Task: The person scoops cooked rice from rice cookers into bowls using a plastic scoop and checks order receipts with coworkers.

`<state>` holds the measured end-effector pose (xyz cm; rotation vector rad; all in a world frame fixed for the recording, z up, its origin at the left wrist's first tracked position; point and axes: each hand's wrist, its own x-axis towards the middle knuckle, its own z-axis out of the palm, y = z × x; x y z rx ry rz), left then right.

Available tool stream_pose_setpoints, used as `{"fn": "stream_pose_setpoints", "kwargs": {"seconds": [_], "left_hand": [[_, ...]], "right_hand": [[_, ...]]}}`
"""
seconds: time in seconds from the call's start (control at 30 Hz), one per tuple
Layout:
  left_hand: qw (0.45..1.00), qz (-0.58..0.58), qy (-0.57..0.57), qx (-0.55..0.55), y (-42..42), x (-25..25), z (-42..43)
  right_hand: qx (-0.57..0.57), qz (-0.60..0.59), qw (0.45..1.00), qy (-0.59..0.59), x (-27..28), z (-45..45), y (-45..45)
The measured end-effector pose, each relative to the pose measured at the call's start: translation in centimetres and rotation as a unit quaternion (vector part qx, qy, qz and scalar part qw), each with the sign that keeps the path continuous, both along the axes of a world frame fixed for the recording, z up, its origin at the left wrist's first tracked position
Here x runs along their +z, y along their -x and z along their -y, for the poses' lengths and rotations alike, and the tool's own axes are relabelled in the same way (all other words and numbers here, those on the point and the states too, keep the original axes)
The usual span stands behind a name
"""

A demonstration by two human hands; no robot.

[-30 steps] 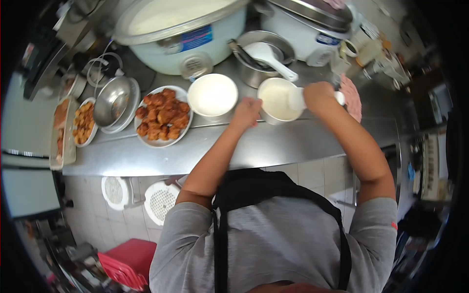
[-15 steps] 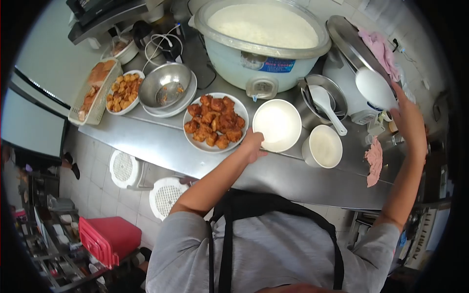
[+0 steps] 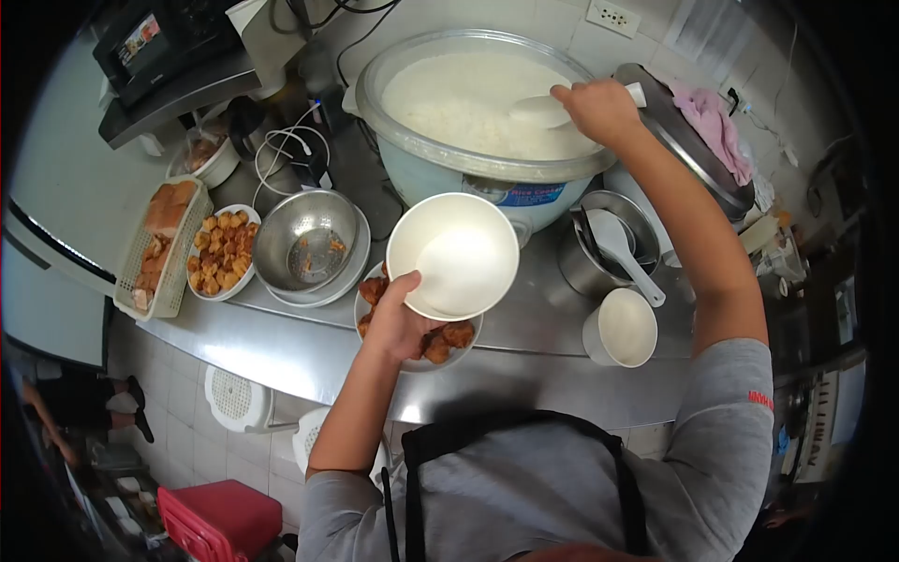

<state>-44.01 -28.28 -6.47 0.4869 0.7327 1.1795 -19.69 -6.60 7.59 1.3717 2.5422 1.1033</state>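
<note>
My left hand point(image 3: 398, 323) grips a white paper bowl point(image 3: 459, 253) by its near left rim, holding it tilted over the counter; its inside looks bare. Under it, partly covered, a plate of fried chicken pieces point(image 3: 438, 345) rests on the steel. My right hand point(image 3: 601, 110) is closed round the handle of a white rice paddle point(image 3: 543, 111). The paddle's blade reaches over the rice point(image 3: 468, 98) in the large rice cooker point(image 3: 487, 169), near its right side. Whether the blade touches the rice, I cannot tell.
A white paper cup point(image 3: 621, 328) stands right on the steel counter point(image 3: 534, 375). Behind it a metal pot point(image 3: 576, 253) holds another paddle point(image 3: 626, 255). Leftward are a colander point(image 3: 307, 244), a plate of fried cubes point(image 3: 222, 253) and a basket point(image 3: 173, 262). The cooker lid point(image 3: 684, 140) leans right.
My right hand has swung left from the lid side, carrying the paddle over the rice. The bowl is lifted off the counter and moved left, now covering part of the chicken plate.
</note>
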Motion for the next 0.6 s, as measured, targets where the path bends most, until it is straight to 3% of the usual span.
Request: {"fn": "stream_pose_setpoints", "kwargs": {"seconds": [0.07,0.3,0.47,0.6], "left_hand": [[1.000,-0.013,-0.013,-0.019,1.0,0.3,-0.3],[0.992,-0.016,-0.069,0.108,3.1,4.5,-2.3],[0.977,-0.177,-0.087,0.079,5.3,9.4,-5.5],[0.946,-0.295,-0.097,0.091,6.2,11.8,-8.6]], "right_hand": [[-0.009,-0.004,0.999,0.046,0.1,0.0,0.2],[0.052,-0.070,0.983,0.162,-1.5,0.6,-0.1],[0.016,-0.186,0.928,0.323,-2.1,-0.4,0.1],[0.080,-0.353,0.839,0.405,-3.9,-5.0,-0.8]]}}
